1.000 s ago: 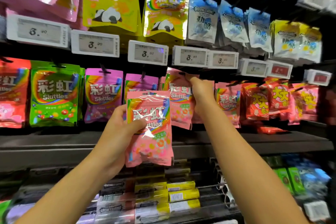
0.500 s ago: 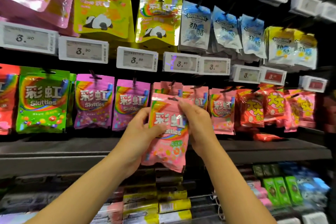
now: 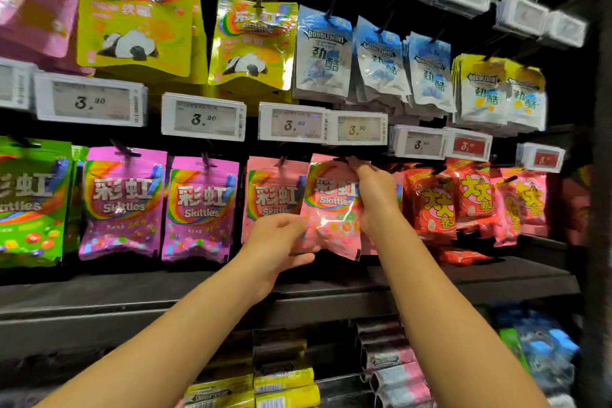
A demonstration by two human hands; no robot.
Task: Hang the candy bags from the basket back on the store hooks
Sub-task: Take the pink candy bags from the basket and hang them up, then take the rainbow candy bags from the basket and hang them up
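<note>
We have lifted the pink bag [image 3: 331, 209] up to its hook just under the price tag [image 3: 357, 128]; left hand [image 3: 278, 242] grips its bottom, right hand [image 3: 376, 195] pinches its top, so hanging is near.

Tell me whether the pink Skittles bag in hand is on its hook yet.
Cannot tell. Both hands grip the pink Skittles bag, tilted; the right hand covers its top corner at the hook.

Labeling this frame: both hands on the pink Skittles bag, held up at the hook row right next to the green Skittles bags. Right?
Not quite. In the head view the pink Skittles bag, gripped by the left hand and right hand, sits between another pink bag and the red bags. The green bags hang far left. The rest holds.
</note>
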